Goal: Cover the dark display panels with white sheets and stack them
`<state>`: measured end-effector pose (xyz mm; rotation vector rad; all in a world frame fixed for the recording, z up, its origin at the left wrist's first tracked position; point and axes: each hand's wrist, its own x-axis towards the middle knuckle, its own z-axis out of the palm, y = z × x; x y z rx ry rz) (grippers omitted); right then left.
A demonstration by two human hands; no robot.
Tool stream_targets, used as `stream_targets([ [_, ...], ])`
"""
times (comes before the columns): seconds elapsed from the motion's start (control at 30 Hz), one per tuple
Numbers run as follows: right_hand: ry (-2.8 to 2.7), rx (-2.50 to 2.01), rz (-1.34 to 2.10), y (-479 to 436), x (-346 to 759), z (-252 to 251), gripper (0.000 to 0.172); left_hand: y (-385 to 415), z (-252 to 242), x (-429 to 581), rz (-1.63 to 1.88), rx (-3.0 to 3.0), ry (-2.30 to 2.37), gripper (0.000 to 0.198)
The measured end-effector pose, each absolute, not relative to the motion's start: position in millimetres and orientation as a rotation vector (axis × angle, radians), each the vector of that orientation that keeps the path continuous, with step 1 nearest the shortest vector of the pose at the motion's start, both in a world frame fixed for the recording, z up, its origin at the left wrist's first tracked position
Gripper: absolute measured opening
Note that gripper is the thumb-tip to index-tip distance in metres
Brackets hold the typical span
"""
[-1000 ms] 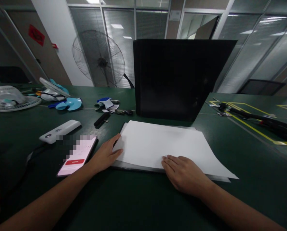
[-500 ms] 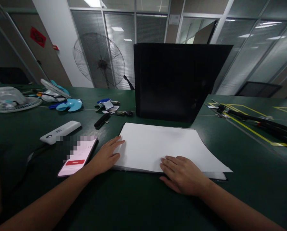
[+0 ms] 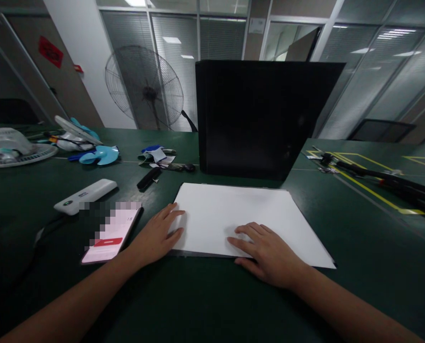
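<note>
A white sheet of paper point(image 3: 212, 209) lies flat in front of me on a thin dark-edged backing, most of which it hides. My left hand point(image 3: 160, 232) rests at the sheet's left edge, its fingers spread and reaching onto the paper. Near the front edge, my right hand point(image 3: 265, 252) has its fingers apart over the paper, with the thumb just off the edge. Neither hand grips anything. Beside my left wrist is a lit phone point(image 3: 110, 238) with a pink screen and a red button.
Behind the paper stands a large black box-like panel point(image 3: 265, 119). A white power strip-like device point(image 3: 85, 196) with a cable, a small black object point(image 3: 148, 179) and blue fan blades point(image 3: 101, 155) lie left. Black rods point(image 3: 387, 183) lie right on the green table point(image 3: 205, 300).
The sheet's right side has come down and now lies flatter over the backing. My right hand has shifted slightly left with its fingers more spread. The view has tilted a little.
</note>
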<state>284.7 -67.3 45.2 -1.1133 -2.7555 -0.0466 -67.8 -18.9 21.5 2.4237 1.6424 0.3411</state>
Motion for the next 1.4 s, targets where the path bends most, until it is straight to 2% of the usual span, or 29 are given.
stream_targets([
  [0.13, -2.725, -1.018, -0.162, -67, 286, 42, 0.043, -19, 23, -68, 0.323, 2.414, 1.641, 0.057],
  [0.5, -2.549, -0.594, -0.583, -71, 285, 42, 0.019, -18, 25, -67, 0.359, 2.368, 1.657, 0.057],
  [0.7, -2.57, -0.443, -0.733, -76, 283, 49, 0.022, -16, 23, -67, 0.428, 2.37, 1.662, 0.054],
  [0.8, -2.516, -0.346, -0.751, -74, 284, 51, 0.021, -22, 33, -65, 0.627, 2.46, 1.703, 0.046],
  [0.87, -2.492, -0.316, -0.761, -73, 286, 51, 0.022, -30, 44, -61, 0.803, 2.626, 1.611, 0.037],
  [1.0, -2.474, -0.314, -0.799, -71, 291, 54, 0.022, -51, 61, -44, 0.906, 3.021, 0.983, 0.023],
  [1.07, -2.448, -0.312, -0.823, -71, 293, 56, 0.022, -57, 61, -34, 0.861, 3.115, 0.851, 0.028],
  [1.2, -2.416, -0.309, -0.837, -72, 293, 60, 0.022, -58, 52, -24, 0.783, 3.219, 0.893, 0.033],
  [1.4, -2.383, -0.312, -0.85, -71, 294, 70, 0.023, -58, 53, -24, 0.862, 3.253, 0.961, 0.042],
])
